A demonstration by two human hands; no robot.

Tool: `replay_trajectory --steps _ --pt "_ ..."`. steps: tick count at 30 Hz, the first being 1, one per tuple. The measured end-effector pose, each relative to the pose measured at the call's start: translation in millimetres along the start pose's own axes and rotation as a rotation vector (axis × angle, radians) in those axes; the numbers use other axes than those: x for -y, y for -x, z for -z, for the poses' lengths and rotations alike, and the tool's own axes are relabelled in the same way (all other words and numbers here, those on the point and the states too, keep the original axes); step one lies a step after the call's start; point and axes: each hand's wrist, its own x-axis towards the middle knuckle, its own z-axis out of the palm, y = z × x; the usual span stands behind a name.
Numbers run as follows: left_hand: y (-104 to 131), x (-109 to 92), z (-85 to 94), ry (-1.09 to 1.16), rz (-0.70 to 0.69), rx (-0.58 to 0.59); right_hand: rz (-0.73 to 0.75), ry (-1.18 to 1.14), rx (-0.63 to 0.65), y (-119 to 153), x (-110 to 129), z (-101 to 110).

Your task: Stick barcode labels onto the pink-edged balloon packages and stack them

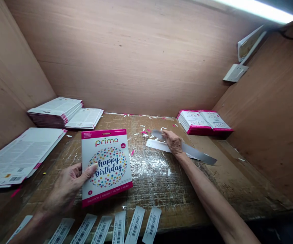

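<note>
My left hand (69, 181) grips a flat balloon packet (112, 184) by its left side, thumb on the front. The packet is held upright, white with pink bands, and printed with a dotted "happy birthday" balloon. Farther off to the right, my right hand (173, 142) is closed on a long grey strip (199, 156), which pokes out on both sides of the fingers. A white paper strip (158, 145) lies under that hand. Several barcode labels (135, 225) stand in a row along the near edge of the table.
Stacks of packets lie at the back left (57, 106) and back right (204, 120). More packets (21, 152) lie face down at the left. Paper scraps (145, 132) litter the cardboard-covered table (149, 183). Wooden walls (136, 61) enclose it, with a socket (235, 73) at right.
</note>
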Motion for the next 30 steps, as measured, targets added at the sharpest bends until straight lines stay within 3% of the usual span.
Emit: replay_trajectory --steps 4,8,12,16,25,27,30 --pt "-4 2 1.4 0.016 0.024 0.075 0.011 -0.203 0.037 5 58 23" --pt "-7 1 0.0 0.037 0.075 0.140 0.100 -0.538 0.332 21 134 33" --pt "-4 -1 -2.5 0.058 0.110 0.192 0.229 -0.394 0.401 29 178 26" --pt "0 -3 -1.2 0.058 0.096 0.231 0.299 -0.234 0.383 29 193 16" --pt "1 -1 10.8 0.018 0.052 0.205 0.388 -0.191 0.326 34 205 5" --pt "1 0 12.6 0.017 0.013 0.181 0.438 -0.162 0.216 38 202 6" --pt "1 1 15.4 0.026 -0.037 0.150 0.519 -0.089 -0.075 46 191 13"
